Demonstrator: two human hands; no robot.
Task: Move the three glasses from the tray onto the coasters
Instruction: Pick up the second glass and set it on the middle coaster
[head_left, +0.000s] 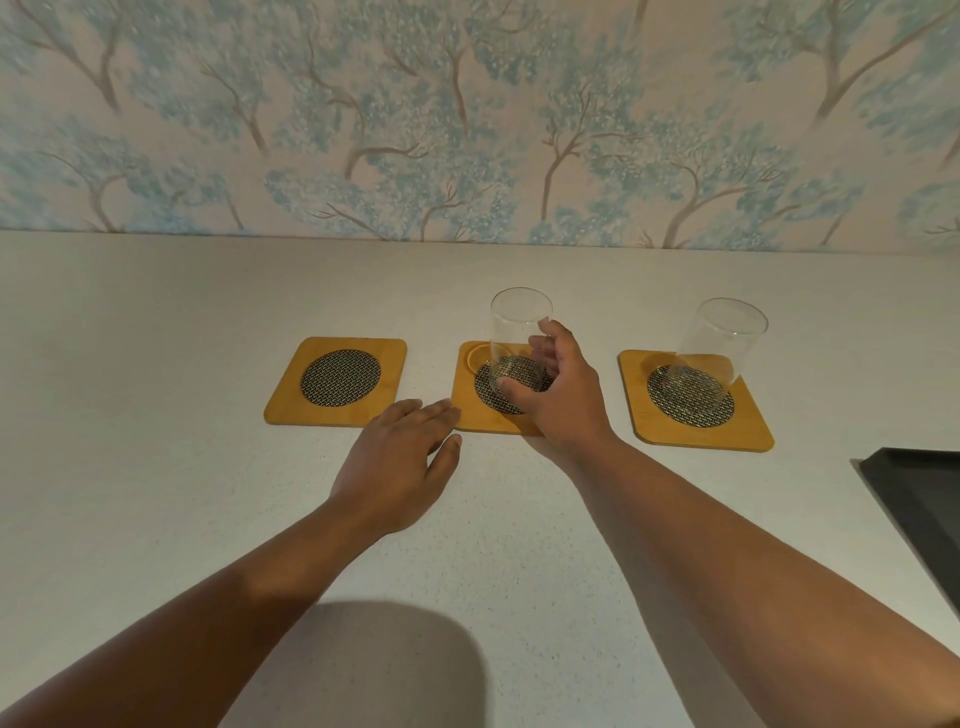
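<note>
two hands: right hand (558, 395) grips middle glass (517, 340), left hand (400, 457) lies open.

A pale speckled countertop (156, 493) runs back to a wall papered with blue trees. Three square wooden coasters with dark woven centres lie on it in a row: the left coaster (336, 382), the middle coaster (470, 410) and the right coaster (693, 402), set apart from one another. A black tray (919, 499) lies on the counter at the right edge, nearer than the coasters, only partly in view.
</note>
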